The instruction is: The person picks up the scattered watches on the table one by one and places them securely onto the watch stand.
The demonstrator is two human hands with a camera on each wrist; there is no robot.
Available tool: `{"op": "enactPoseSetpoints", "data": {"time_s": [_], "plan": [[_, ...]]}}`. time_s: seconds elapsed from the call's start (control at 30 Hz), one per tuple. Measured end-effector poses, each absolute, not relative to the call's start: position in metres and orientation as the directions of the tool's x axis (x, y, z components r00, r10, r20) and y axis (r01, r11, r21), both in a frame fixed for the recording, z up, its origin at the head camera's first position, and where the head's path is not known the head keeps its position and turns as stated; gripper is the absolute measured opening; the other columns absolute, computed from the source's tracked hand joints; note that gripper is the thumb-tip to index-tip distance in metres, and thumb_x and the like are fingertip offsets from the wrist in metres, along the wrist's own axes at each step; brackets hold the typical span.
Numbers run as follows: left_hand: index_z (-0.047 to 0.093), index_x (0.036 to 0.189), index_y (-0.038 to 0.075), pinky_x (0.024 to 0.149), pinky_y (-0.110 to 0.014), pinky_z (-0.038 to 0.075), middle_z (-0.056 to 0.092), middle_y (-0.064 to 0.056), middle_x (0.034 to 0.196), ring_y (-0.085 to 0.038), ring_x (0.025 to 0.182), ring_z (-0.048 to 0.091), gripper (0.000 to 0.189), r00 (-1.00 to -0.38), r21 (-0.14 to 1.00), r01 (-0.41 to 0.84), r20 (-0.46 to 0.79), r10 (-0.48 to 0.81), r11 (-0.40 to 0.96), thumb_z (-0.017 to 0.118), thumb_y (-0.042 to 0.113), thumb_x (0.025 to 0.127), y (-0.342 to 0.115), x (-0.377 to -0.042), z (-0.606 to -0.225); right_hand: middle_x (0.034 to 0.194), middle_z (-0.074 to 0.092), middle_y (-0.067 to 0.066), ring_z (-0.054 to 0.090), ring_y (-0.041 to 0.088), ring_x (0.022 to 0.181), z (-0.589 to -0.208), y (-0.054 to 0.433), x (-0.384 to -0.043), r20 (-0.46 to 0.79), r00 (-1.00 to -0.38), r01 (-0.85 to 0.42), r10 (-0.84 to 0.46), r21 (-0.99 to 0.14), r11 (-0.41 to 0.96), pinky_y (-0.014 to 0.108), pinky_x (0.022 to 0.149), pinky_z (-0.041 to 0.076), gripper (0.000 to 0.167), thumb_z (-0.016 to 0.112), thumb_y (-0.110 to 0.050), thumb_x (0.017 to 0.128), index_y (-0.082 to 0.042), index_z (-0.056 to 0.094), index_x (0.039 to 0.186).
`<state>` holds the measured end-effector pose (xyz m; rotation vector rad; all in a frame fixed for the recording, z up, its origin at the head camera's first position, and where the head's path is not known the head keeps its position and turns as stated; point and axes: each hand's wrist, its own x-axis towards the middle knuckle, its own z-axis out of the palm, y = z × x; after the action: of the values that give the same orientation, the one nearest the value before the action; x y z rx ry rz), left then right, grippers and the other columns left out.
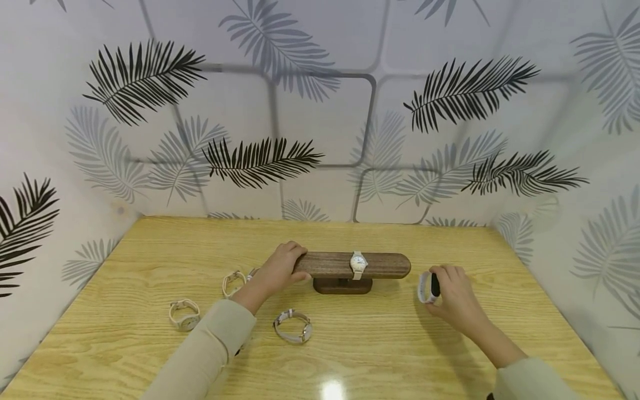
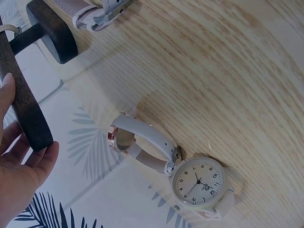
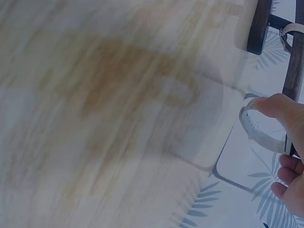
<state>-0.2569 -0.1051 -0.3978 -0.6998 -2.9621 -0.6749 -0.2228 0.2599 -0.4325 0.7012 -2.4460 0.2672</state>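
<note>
A dark wooden watch stand (image 1: pixel 325 265) stands on the table, with a pale-strapped watch (image 1: pixel 358 264) fastened round its bar, right of the middle. My left hand (image 1: pixel 280 269) grips the bar's left end, fingers behind it and thumb in front. To the right of the stand, my right hand (image 1: pixel 455 297) pinches a smart band (image 1: pixel 423 288) with a white strap and a black screen. In the right wrist view the white strap (image 3: pixel 266 138) forms a loop between thumb and fingers. The band is held apart from the bar's right end.
Several strap watches lie left and in front of the stand: a white-dialled one (image 1: pixel 186 316), another (image 1: pixel 231 284) by my left wrist, partly hidden, and a grey-strapped one (image 1: pixel 293 328) nearer me. Leaf-patterned cloth (image 1: pixel 320 122) rises behind the wooden table (image 1: pixel 380 355).
</note>
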Motion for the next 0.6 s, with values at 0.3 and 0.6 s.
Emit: {"op": "enactPoseSetpoints", "data": {"time_s": [0.3, 0.6], "plan": [[0.05, 0.129, 0.0, 0.099, -0.043, 0.043, 0.052, -0.015, 0.125, -0.032, 0.119, 0.047, 0.056, -0.901, 0.403, 0.428, 0.113, 0.42, 0.809, 0.067, 0.03, 0.084, -0.104, -0.258, -0.397, 0.095, 0.055, 0.022, 0.049, 0.036, 0.088, -0.426, 0.248, -0.234, 0.541, -0.744, -0.52, -0.393, -0.1, 0.848, 0.048, 0.077, 0.042, 0.068, 0.09, -0.002, 0.047, 0.011, 0.054, 0.103], [0.05, 0.129, 0.0, 0.1, -0.043, 0.042, 0.052, -0.015, 0.125, -0.032, 0.119, 0.046, 0.056, -0.9, 0.41, 0.427, 0.107, 0.422, 0.806, 0.066, 0.029, 0.085, -0.105, -0.257, -0.397, 0.103, 0.053, 0.023, 0.047, 0.039, 0.096, -0.418, 0.235, -0.242, 0.438, -0.806, -0.5, -0.399, -0.143, 0.854, 0.051, 0.083, 0.041, 0.067, 0.087, -0.006, 0.057, 0.011, 0.052, 0.111]]}}
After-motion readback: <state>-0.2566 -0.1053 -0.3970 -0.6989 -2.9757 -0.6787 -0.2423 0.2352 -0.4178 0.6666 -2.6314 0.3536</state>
